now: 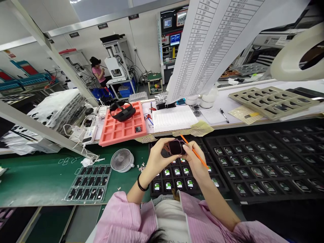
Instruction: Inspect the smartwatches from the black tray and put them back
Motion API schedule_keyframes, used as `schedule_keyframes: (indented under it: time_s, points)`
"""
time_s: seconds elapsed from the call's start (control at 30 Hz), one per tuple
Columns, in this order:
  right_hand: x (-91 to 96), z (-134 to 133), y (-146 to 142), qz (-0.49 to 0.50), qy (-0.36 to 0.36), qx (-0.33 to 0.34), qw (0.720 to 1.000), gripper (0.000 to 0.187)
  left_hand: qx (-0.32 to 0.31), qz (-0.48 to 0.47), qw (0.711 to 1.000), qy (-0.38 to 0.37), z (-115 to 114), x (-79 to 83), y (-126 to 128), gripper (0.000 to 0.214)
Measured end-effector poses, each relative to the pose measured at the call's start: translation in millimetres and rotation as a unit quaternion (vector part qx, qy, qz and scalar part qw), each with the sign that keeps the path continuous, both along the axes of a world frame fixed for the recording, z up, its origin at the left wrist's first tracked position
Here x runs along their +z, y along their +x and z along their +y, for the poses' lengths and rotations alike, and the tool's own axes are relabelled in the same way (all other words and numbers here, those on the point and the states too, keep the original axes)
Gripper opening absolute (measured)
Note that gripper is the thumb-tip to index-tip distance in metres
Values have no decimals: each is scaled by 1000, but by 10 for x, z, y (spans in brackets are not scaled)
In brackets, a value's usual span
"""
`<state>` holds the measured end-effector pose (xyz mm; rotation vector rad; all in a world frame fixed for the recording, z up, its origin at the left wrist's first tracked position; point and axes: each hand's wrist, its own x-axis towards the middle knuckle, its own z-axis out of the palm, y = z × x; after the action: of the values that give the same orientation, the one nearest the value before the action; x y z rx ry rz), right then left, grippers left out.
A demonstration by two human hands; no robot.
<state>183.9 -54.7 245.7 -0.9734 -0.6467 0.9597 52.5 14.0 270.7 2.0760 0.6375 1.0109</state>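
Note:
In the head view, my left hand [158, 157] is closed around the left side of a dark smartwatch [175, 147], with thumb below and fingers above. The watch's square black screen faces up towards me. My right hand [196, 161] has its fingertips at the watch's right edge. A thin orange stick [199, 158] lies slanted through the right hand, its upper end sticking out past the fingers. Both hands are over a black foam tray [162, 195] of watch units with green-and-white labels; they hide its upper part.
On the right are more black trays [238, 168] of watches. To the left, a small grey fan [122, 160] and a clear tray of black parts [88, 182] sit on the green bench. The shelf holds a coral tray [118, 131] and papers [174, 118]. A printed sheet [210, 40] hangs ahead.

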Motion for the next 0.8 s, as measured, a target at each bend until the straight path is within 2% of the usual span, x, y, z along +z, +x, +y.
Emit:
schedule_keyframes:
  time_s: [0.27,0.37,0.47,0.53,0.6,0.7,0.8]
  points:
    - [-32,11,26,-17,19,5,1000,40,37,-40,993,-105,71,-80,-12,53]
    - [-55,24,58,-28,20,2,999,40,-9,-52,979,-195,150,-91,-10,55]
    - [-95,58,132,-37,18,7,999,42,-64,-60,948,-307,251,-142,-1,55]
    - [-130,92,198,-40,20,17,999,45,-66,-56,936,-342,287,-196,16,47]
    - [-155,126,259,-41,23,32,998,48,-30,-65,951,-302,280,-246,43,40]
    - [-151,163,328,-45,27,34,998,51,49,-97,987,-121,220,-282,89,36]
    - [-154,168,431,-52,24,20,998,52,70,-89,993,15,210,-284,125,32]
